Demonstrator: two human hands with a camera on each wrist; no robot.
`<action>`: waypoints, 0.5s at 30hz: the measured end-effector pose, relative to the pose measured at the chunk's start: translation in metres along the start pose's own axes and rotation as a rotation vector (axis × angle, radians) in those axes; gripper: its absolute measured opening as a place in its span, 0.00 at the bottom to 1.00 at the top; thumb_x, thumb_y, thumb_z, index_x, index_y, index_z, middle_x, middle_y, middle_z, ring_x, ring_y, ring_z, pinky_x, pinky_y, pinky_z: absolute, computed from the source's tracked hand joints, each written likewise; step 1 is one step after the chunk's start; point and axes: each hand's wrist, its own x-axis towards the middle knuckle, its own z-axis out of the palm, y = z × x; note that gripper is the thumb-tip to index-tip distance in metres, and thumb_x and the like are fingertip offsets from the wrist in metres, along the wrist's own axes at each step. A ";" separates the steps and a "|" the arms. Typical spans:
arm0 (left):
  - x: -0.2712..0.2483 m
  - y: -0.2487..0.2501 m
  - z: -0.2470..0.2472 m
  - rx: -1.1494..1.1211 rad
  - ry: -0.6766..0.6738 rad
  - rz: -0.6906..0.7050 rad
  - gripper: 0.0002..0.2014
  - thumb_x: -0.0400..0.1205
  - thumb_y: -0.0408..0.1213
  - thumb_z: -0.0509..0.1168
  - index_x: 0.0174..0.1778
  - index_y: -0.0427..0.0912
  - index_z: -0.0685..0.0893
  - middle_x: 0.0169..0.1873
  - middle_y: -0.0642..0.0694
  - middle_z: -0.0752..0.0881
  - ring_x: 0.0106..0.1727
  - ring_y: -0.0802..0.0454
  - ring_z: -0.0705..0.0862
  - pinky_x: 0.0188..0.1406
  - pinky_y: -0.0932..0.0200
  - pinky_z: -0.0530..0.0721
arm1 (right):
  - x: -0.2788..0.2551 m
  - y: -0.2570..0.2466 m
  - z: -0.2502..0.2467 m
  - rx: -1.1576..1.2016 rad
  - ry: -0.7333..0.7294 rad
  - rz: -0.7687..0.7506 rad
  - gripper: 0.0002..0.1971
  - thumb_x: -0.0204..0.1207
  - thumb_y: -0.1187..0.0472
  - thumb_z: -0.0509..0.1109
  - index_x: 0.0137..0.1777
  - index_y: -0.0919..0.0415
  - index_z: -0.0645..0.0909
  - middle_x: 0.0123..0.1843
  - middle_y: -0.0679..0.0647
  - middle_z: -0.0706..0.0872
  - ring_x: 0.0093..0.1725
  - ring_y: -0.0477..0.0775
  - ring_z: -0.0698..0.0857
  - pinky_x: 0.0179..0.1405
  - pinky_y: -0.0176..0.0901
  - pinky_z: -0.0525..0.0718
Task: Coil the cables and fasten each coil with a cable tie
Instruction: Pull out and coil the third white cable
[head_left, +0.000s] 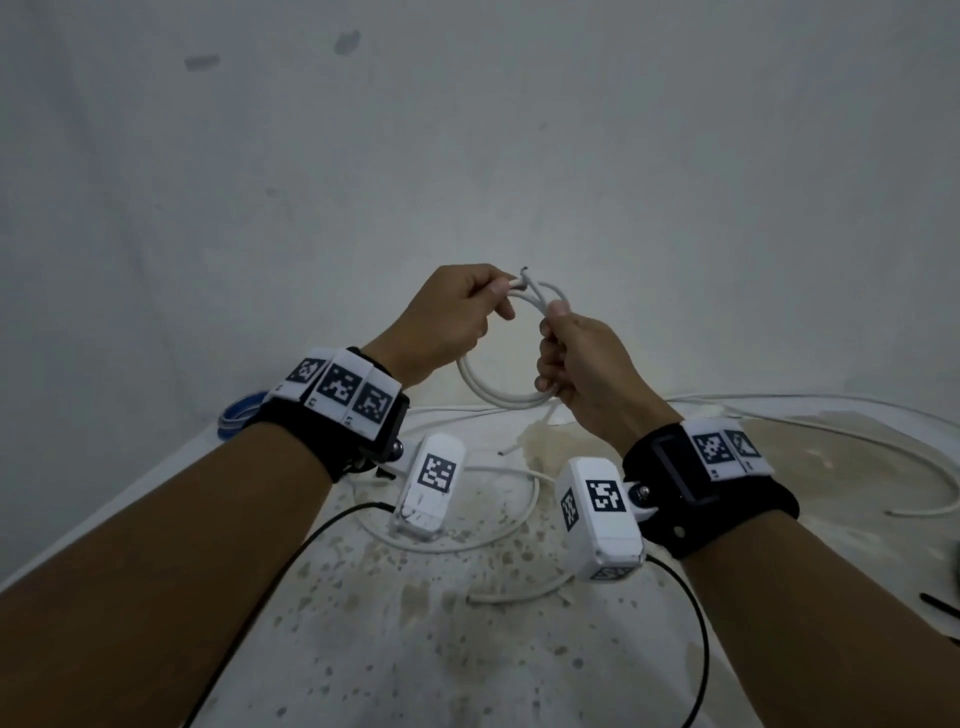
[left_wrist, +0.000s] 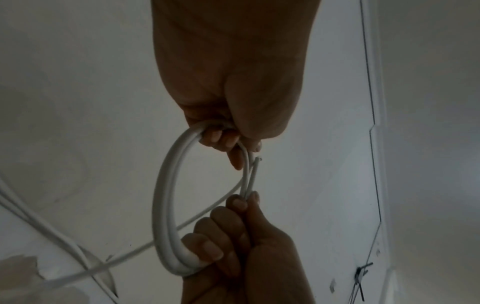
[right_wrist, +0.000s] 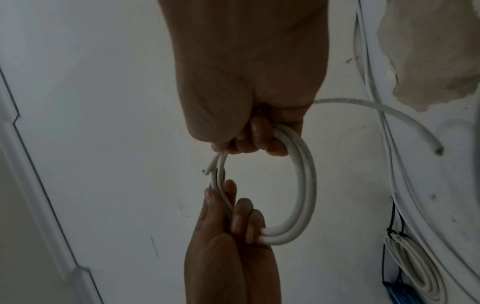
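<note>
While the left hand (head_left: 451, 312) and right hand (head_left: 581, 364) each curl closed around opposite sides of the white cable coil (head_left: 498, 387) held upright between them above the desk (head_left: 395, 649), its loose tail (uncoiled) trails down from the right hand, the nearer one to feed it.

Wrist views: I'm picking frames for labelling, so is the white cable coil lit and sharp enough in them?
Left wrist view: dim, hands nearly silhouetted, white cable coil readable but soft. Right wrist view: likewise dark, coil edges clear. Head view: brighter, coil small, corners darkened.
</note>
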 end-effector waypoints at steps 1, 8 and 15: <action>0.001 0.001 -0.001 0.028 -0.012 0.019 0.12 0.89 0.34 0.57 0.55 0.38 0.87 0.38 0.51 0.88 0.25 0.57 0.73 0.22 0.67 0.72 | 0.000 0.000 0.001 -0.011 -0.002 -0.005 0.17 0.89 0.52 0.57 0.37 0.57 0.71 0.23 0.48 0.62 0.22 0.48 0.61 0.25 0.40 0.70; 0.004 0.003 -0.013 0.049 -0.133 0.095 0.14 0.90 0.30 0.55 0.63 0.36 0.84 0.47 0.43 0.91 0.31 0.54 0.83 0.31 0.62 0.82 | -0.002 -0.007 -0.003 0.011 -0.044 -0.008 0.17 0.89 0.54 0.57 0.38 0.57 0.73 0.24 0.48 0.62 0.23 0.48 0.60 0.24 0.39 0.69; 0.003 0.008 -0.009 0.053 -0.148 0.091 0.14 0.89 0.30 0.54 0.56 0.39 0.86 0.39 0.48 0.87 0.27 0.58 0.73 0.25 0.67 0.72 | 0.001 -0.013 -0.002 -0.024 -0.029 -0.039 0.18 0.88 0.54 0.59 0.36 0.57 0.74 0.22 0.46 0.64 0.21 0.47 0.63 0.22 0.39 0.70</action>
